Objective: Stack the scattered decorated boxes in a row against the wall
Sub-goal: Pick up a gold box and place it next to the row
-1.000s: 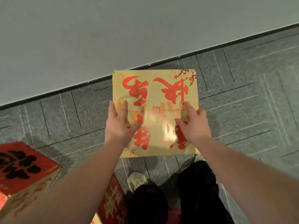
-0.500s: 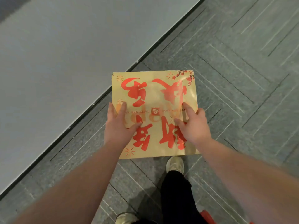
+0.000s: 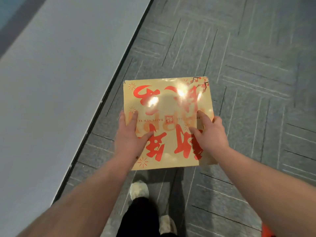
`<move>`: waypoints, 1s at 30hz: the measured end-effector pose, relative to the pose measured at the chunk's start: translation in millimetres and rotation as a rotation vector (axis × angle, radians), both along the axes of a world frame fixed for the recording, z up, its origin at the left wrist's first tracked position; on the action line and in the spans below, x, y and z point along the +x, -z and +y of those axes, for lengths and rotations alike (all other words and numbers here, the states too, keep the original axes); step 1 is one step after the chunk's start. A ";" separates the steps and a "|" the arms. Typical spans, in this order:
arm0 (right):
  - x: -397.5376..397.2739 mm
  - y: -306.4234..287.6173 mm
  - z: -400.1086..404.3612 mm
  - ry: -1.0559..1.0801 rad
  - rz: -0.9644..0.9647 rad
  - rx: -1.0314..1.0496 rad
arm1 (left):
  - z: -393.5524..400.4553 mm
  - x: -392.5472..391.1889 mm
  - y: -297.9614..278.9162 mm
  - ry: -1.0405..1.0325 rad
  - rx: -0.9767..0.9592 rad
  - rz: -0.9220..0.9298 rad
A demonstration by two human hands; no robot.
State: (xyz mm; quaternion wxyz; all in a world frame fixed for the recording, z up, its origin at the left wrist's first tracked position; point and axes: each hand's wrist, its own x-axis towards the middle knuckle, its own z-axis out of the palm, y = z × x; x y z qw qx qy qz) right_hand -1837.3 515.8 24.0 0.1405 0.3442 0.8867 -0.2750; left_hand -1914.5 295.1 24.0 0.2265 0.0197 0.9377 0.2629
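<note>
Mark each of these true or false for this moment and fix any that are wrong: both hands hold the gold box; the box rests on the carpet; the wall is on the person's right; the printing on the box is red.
1. Both hands hold the gold box. True: the left hand and right hand grip its sides.
2. The box rests on the carpet. False: it is carried above it.
3. The wall is on the person's right. False: it is on the left.
4. The printing on the box is red. True.
</note>
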 end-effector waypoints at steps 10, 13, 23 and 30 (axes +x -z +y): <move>-100.1 -10.8 138.7 0.274 0.007 0.033 | 168.8 -155.7 -8.9 0.246 0.097 0.037; -130.2 -12.9 177.9 0.324 0.051 0.031 | 216.2 -194.4 -12.3 0.310 0.081 0.067; -200.4 10.9 366.1 0.479 0.051 -0.033 | 419.2 -291.9 -4.0 0.482 0.022 0.089; -245.5 3.2 509.4 0.539 0.050 0.039 | 576.4 -346.5 -8.3 0.554 0.078 0.070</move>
